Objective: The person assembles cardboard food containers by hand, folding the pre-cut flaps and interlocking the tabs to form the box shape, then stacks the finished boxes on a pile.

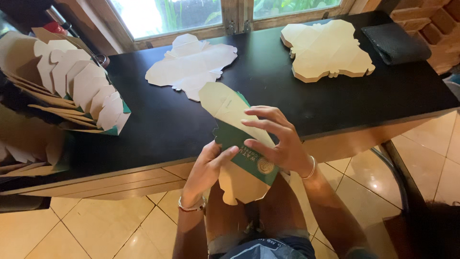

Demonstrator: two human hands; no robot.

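Nearest the camera, over the person's lap, both hands work a flat die-cut carton blank [238, 139], cream inside and green outside, held just off the near edge of the tabletop [268, 76]. The left hand [207, 168] grips its lower left edge, thumb on the green panel and fingers tucked behind. The right hand [280, 141] lies over the middle, fingers [261, 112] spread and pressing down on the fold. A likely slip, in my judgement: uneven pressure could crease the card off its score line or tear a tab.

Further out on the black tabletop lies a single unfolded blank [191, 64], and to the right a stack of flat blanks [328, 50] beside a dark folded cloth [395, 42]. At left, folded cartons [81, 88] stand nested in a row. Beyond is a wood-framed window [230, 19] with greenery, brick at right, and glossy beige floor tiles [96, 225] below
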